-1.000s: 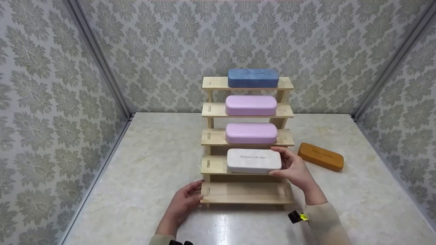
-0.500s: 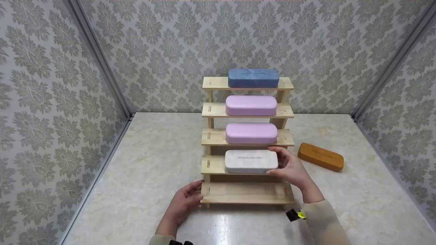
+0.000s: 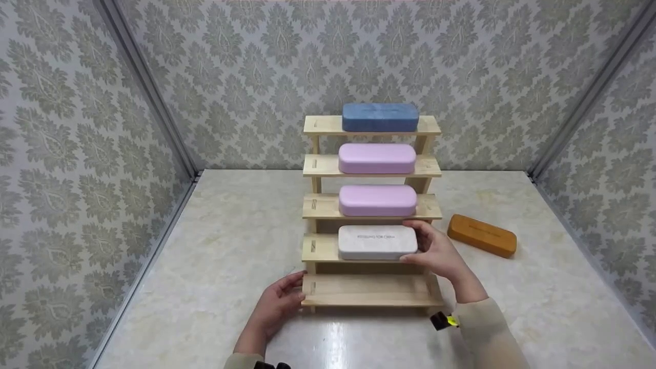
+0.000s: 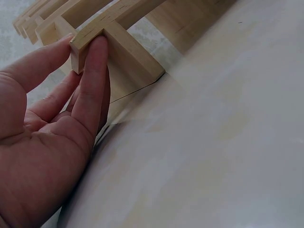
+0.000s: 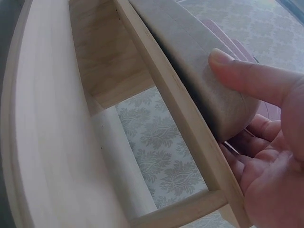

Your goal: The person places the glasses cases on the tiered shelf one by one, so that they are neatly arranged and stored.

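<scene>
A white glasses case with dark lettering lies on the second step from the bottom of a wooden tiered stand. My right hand grips its right end, thumb on the front and fingers behind. Seen from the right wrist, the thumb presses the case just above the step's edge. My left hand holds the left end of the lowest step. In the left wrist view its fingers and thumb pinch the corner of the wooden stand.
Two pink glasses cases, one upper and one lower, lie on the middle steps. A blue case sits on the top step. On the table, right of the stand, lies an orange-brown case. Patterned walls enclose the table.
The white glasses case moved slightly left along its step with my right hand, mostly in the first half second. My left hand stayed on the stand.
</scene>
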`<action>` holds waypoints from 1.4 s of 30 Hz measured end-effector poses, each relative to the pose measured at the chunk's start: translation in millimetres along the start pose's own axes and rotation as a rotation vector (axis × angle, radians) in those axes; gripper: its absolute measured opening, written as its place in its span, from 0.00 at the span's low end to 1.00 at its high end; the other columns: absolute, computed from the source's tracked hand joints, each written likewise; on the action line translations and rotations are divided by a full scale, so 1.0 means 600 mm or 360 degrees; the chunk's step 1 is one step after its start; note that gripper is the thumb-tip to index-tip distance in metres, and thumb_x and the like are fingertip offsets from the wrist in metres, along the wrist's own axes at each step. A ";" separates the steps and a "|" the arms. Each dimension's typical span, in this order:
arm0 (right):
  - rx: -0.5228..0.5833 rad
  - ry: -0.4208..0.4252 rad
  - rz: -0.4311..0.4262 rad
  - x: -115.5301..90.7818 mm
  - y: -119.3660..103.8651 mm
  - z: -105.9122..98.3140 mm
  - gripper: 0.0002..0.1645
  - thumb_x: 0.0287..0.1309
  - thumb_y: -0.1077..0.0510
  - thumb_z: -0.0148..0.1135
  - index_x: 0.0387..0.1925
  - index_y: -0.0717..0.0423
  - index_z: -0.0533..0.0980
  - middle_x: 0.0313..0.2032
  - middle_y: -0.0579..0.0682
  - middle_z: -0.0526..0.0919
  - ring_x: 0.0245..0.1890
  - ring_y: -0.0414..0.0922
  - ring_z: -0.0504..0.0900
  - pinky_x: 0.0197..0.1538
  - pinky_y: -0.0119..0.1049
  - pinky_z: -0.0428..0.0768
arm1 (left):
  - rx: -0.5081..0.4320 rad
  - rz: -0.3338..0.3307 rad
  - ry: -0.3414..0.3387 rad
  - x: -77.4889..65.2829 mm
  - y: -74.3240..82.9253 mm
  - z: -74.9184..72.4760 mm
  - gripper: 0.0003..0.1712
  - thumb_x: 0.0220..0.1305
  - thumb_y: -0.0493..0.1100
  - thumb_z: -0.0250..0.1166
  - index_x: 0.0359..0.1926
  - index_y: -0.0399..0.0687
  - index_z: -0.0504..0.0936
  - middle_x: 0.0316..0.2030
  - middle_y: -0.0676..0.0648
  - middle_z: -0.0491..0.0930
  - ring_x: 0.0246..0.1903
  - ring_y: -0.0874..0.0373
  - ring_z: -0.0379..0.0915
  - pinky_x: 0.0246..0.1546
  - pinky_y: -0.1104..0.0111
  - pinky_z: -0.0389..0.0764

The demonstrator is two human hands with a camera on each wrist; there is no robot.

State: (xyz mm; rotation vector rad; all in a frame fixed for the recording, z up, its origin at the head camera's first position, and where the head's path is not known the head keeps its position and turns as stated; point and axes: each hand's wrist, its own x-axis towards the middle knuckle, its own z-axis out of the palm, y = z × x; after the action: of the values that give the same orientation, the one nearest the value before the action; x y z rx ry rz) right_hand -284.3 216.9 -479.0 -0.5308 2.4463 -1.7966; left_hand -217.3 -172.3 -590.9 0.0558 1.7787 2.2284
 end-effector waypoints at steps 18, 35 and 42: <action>-0.0109 -0.0052 0.0014 0.003 0.001 -0.004 0.46 0.47 0.65 0.81 0.67 0.67 0.69 0.67 0.66 0.74 0.68 0.58 0.73 0.59 0.16 0.71 | 0.0056 -0.0008 0.0047 0.001 0.006 0.003 0.40 0.64 0.36 0.70 0.74 0.33 0.65 0.62 0.40 0.76 0.56 0.58 0.79 0.53 0.68 0.84; -0.0031 -0.0113 0.0043 -0.002 0.002 -0.014 0.48 0.48 0.69 0.78 0.70 0.66 0.67 0.72 0.65 0.69 0.75 0.59 0.64 0.66 0.22 0.72 | 0.0041 0.0016 0.0006 0.000 0.001 0.001 0.40 0.65 0.34 0.68 0.74 0.31 0.64 0.59 0.42 0.77 0.54 0.57 0.80 0.50 0.67 0.86; -0.0069 -0.0083 -0.0004 -0.012 0.003 -0.023 0.47 0.50 0.69 0.77 0.71 0.67 0.67 0.72 0.65 0.68 0.76 0.61 0.64 0.76 0.45 0.66 | 0.0042 -0.0018 0.0022 -0.001 0.005 0.002 0.41 0.65 0.36 0.69 0.75 0.32 0.63 0.61 0.40 0.76 0.53 0.57 0.80 0.47 0.67 0.85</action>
State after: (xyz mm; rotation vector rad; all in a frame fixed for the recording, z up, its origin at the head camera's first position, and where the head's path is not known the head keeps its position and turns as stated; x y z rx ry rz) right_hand -281.4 232.3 -477.2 -0.5765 2.4562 -1.7111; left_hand -216.8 -171.7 -587.4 0.0360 1.8112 2.2029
